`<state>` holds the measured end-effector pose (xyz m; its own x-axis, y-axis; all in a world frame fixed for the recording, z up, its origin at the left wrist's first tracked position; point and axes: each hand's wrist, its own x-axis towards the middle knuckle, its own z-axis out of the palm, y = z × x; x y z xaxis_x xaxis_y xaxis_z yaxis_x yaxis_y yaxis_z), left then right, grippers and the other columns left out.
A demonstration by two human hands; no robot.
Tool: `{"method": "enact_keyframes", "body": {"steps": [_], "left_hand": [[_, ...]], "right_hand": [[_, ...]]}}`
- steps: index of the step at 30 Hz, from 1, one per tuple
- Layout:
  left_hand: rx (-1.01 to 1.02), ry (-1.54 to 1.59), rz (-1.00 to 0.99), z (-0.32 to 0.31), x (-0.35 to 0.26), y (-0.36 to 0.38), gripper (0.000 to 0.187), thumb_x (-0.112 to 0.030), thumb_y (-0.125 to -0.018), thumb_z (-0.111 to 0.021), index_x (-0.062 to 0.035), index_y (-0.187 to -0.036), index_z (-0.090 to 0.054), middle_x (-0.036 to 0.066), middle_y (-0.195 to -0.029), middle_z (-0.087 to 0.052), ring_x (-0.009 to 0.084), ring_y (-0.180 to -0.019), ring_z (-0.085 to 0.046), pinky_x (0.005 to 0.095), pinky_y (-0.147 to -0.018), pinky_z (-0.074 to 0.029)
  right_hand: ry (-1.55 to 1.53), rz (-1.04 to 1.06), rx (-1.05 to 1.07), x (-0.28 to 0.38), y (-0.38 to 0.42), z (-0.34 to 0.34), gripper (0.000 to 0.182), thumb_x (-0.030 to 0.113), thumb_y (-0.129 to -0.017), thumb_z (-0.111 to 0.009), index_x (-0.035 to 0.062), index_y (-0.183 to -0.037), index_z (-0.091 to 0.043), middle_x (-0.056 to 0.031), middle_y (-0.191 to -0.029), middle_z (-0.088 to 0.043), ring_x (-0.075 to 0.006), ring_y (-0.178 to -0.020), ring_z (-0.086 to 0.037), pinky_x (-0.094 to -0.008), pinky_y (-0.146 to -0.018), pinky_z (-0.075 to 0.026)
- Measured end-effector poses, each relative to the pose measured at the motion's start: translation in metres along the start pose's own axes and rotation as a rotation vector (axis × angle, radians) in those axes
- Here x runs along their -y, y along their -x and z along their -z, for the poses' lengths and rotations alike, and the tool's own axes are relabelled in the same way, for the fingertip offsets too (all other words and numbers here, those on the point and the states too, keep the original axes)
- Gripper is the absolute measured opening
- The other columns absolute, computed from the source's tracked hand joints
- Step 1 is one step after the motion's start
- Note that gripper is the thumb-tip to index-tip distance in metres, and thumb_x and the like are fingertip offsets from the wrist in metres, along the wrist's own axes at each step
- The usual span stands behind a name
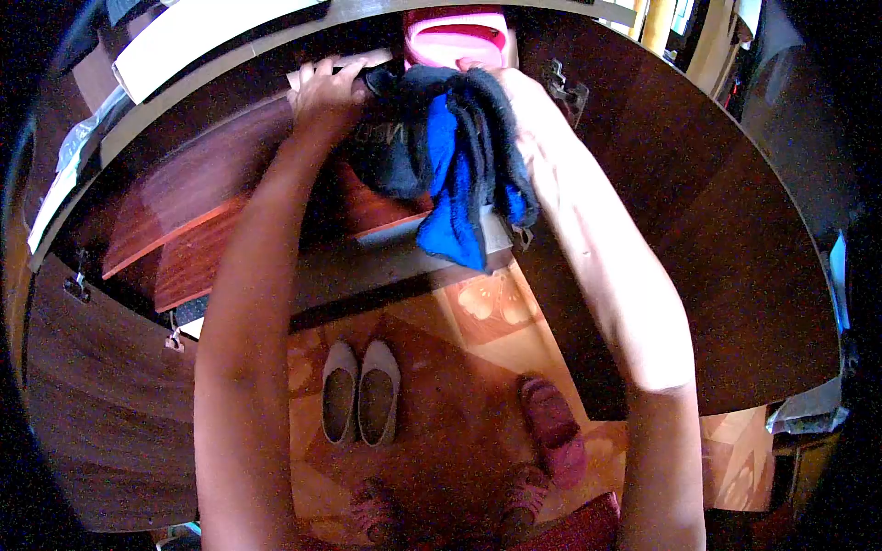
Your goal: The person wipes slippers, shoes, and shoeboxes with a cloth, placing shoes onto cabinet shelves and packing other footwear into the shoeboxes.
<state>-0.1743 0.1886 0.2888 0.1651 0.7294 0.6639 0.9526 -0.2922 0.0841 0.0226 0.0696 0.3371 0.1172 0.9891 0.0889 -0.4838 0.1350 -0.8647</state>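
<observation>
My right hand is closed on the top of a blue and dark grey cloth, which hangs down in folds in front of the open cabinet. My left hand is at the cabinet's upper left, its fingers spread near a pale strip. Beside that hand, a black item with pale lettering hangs or lies behind the cloth, partly covered by it. Just above my right hand sits a pink slipper.
Reddish-brown shelves line the cabinet, with a dark door swung out at right and another at left. On the patterned floor stand grey flat shoes and a pink slipper. My feet show at the bottom.
</observation>
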Motion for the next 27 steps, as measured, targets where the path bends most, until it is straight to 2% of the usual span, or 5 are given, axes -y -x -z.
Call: {"method": "enact_keyframes", "body": {"steps": [15,17,23,25,27], "left_hand": [[-0.330,0.319,-0.079,-0.017,0.044,-0.008,0.038,-0.015,-0.077,-0.051,-0.0014,-0.112,-0.045,0.024,-0.102,-0.051,0.0404,-0.091,-0.052,0.0450,-0.080,-0.042],[-0.336,0.328,-0.122,-0.020,0.055,-0.011,0.037,-0.015,-0.078,-0.049,0.0013,-0.110,-0.045,0.025,-0.100,-0.052,0.0405,-0.091,-0.052,0.0446,-0.080,-0.042],[-0.174,0.515,0.081,-0.015,0.048,-0.013,0.032,-0.015,-0.079,-0.046,0.0038,-0.105,-0.046,0.026,-0.097,-0.053,0.0411,-0.090,-0.052,0.0446,-0.080,-0.042],[-0.242,0.441,-0.032,-0.008,0.044,-0.009,0.031,-0.015,-0.079,-0.046,0.0036,-0.104,-0.046,0.026,-0.098,-0.053,0.0409,-0.090,-0.052,0.0447,-0.080,-0.042],[-0.302,0.254,-0.162,-0.003,0.040,-0.002,0.033,-0.014,-0.077,-0.051,0.0033,-0.105,-0.046,0.025,-0.102,-0.052,0.0402,-0.093,-0.051,0.0440,-0.081,-0.042]], "right_hand": [[0.005,0.083,0.293,-0.041,-0.029,-0.035,0.020,0.007,-0.077,-0.055,0.0025,-0.096,-0.057,-0.0057,-0.092,-0.061,-0.0141,-0.086,-0.054,-0.0248,-0.082,-0.038],[0.112,0.077,0.300,-0.037,-0.029,-0.034,0.017,0.014,-0.080,-0.057,0.0023,-0.094,-0.057,-0.0066,-0.079,-0.061,-0.0151,-0.068,-0.057,-0.0276,-0.063,-0.047],[0.197,-0.039,0.228,-0.037,-0.046,-0.041,0.020,0.021,-0.080,-0.059,0.0035,-0.091,-0.056,-0.0038,-0.070,-0.056,-0.0142,-0.059,-0.051,-0.0261,-0.057,-0.043],[0.177,-0.008,0.177,-0.043,-0.058,-0.037,0.029,0.013,-0.078,-0.061,-0.0020,-0.102,-0.055,-0.0097,-0.098,-0.060,-0.0159,-0.092,-0.053,-0.0249,-0.084,-0.038],[0.140,0.051,0.227,-0.048,-0.065,-0.034,0.039,0.016,-0.079,-0.060,-0.0053,-0.110,-0.049,-0.0124,-0.103,-0.058,-0.0176,-0.096,-0.053,-0.0256,-0.087,-0.037]]}}
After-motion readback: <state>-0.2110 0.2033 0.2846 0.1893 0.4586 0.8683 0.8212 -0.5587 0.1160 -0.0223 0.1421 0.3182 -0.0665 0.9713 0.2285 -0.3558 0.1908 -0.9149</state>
